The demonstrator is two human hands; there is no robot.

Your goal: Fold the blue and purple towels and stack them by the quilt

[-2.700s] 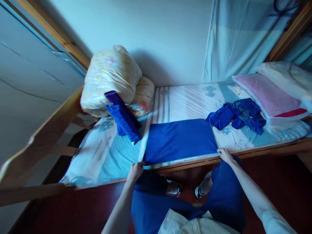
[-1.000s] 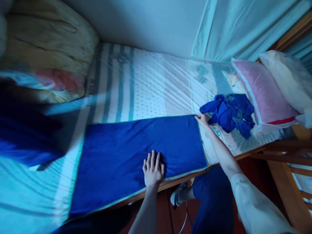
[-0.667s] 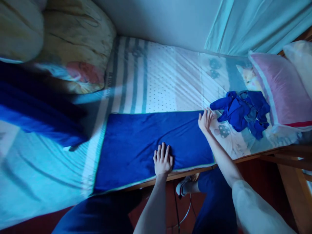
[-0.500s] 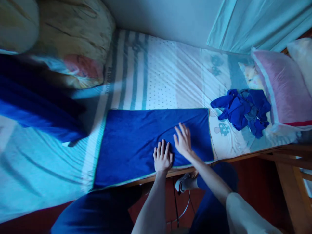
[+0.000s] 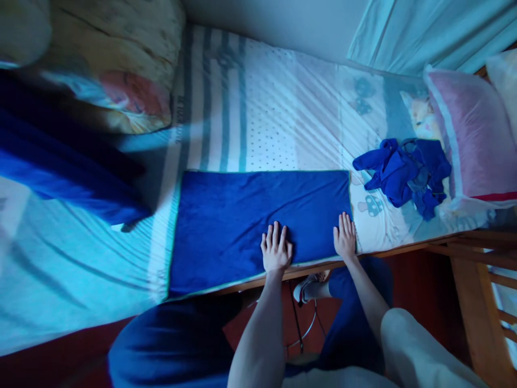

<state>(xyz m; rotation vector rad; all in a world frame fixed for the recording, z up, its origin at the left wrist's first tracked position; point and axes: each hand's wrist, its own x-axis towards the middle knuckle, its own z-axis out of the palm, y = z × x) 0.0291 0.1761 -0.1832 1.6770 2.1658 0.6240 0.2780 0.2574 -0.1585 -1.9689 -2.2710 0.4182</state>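
A blue cloth [image 5: 226,221] with a thin light-green edge lies spread out along the near side of the bed, with a few creases across its middle. My left hand [image 5: 277,249] rests flat on its near middle part, fingers spread. At the cloth's right end, by the near corner, my right hand [image 5: 345,237] lies flat with its fingers stretched out. Neither hand grips anything. Off to the right of the cloth is a crumpled heap of blue clothing [image 5: 399,172].
The bed has a patterned sheet [image 5: 270,108]. A pink pillow [image 5: 472,134] is at the right, a large printed cushion [image 5: 121,64] at the back left. Dark blue fabric [image 5: 68,156] hangs in from the left. A wooden bed frame [image 5: 444,248] runs along the near edge.
My right hand has moved right across the cloth to its right end and now lies flat there. My left hand stays pressed on the cloth. The whole view has shifted slightly.
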